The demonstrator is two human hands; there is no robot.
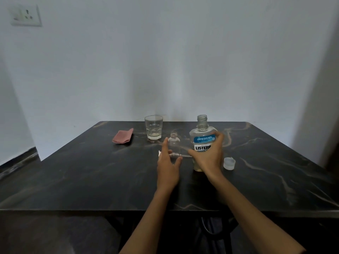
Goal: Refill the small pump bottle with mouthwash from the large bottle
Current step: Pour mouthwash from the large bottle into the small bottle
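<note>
The small clear pump bottle (174, 143) stands upright at mid-table with its neck open. My left hand (168, 162) holds it low down, fingers along its left side and thumb at its lower right. The white pump head with its tube (180, 155) lies flat on the table between my hands. The large mouthwash bottle (201, 136) stands upright and uncapped, with a blue and white label. My right hand (209, 156) grips its lower body, thumb on the left and fingers wrapped round the right. Its clear cap (229, 163) rests on the table just to the right.
A drinking glass (153, 129) stands behind the small bottle, with a folded pink cloth (123, 138) to its left. The dark marble-patterned table (91, 180) meets a white wall at the back. The table's front edge is near my forearms.
</note>
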